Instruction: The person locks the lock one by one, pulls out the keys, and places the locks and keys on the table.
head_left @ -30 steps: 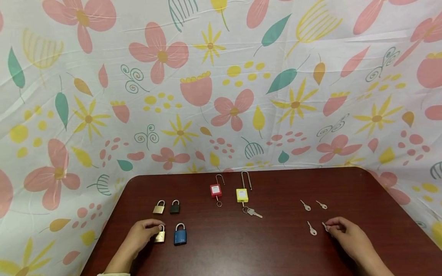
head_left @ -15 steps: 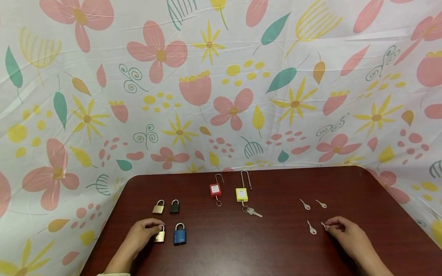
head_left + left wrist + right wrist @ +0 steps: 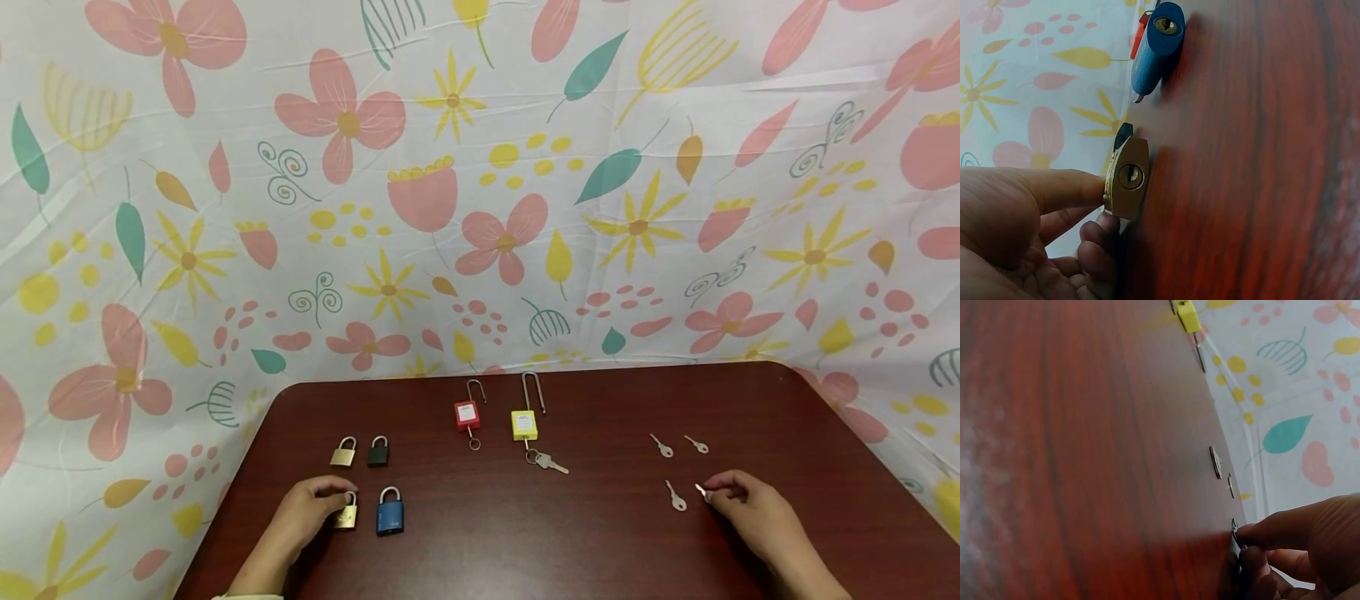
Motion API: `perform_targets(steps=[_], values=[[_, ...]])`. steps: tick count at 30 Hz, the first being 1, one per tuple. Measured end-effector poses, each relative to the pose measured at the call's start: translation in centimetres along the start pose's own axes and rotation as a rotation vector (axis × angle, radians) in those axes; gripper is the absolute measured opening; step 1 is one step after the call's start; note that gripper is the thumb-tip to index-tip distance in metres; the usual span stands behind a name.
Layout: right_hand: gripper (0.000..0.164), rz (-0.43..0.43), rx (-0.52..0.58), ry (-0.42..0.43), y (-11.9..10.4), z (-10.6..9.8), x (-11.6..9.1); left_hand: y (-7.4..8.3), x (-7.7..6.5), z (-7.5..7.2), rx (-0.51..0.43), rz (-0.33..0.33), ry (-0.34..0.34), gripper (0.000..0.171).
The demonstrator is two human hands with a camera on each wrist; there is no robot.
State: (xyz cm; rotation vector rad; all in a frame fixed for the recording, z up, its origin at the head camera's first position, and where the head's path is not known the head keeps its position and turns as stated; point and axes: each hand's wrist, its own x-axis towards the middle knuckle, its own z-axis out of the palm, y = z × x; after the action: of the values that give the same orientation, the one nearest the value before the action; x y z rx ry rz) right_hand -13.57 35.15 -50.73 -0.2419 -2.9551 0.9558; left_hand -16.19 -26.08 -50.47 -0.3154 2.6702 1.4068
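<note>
At the left of the table, my left hand [image 3: 309,508] holds a brass padlock [image 3: 347,512] between thumb and fingers. In the left wrist view the keyhole of this brass padlock [image 3: 1130,177] faces the camera. A blue padlock [image 3: 390,512] stands just to its right. On the other side, my right hand [image 3: 759,512] pinches a small key [image 3: 701,490] by its head, which the fingertips cover. Close to that hand lies another key [image 3: 676,497], and two more, a left one [image 3: 662,447] and a right one [image 3: 697,445], lie farther back.
Behind the left hand are a second brass padlock [image 3: 342,454] and a black padlock [image 3: 378,452]. A red padlock [image 3: 467,415] and a yellow padlock [image 3: 524,427] with a key [image 3: 552,463] lie at mid-table [image 3: 525,542]. A flowered cloth [image 3: 480,167] hangs behind.
The key between the right fingertips has tilted slightly, and its blade looks brighter. Both hands stay in nearly the same places.
</note>
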Motion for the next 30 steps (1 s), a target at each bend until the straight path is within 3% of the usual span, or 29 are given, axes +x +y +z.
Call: perform_targets(steps=[17, 30], values=[[0.028, -0.033, 0.009, -0.012, -0.9, -0.6, 0.6, -0.1, -0.1, 0.0, -0.017, 0.026, 0.001, 0.012], [0.027, -0.128, 0.115, -0.031, -7.2, 0.2, 1.1, 0.0, -0.1, 0.1, -0.077, -0.016, -0.005, 0.011]])
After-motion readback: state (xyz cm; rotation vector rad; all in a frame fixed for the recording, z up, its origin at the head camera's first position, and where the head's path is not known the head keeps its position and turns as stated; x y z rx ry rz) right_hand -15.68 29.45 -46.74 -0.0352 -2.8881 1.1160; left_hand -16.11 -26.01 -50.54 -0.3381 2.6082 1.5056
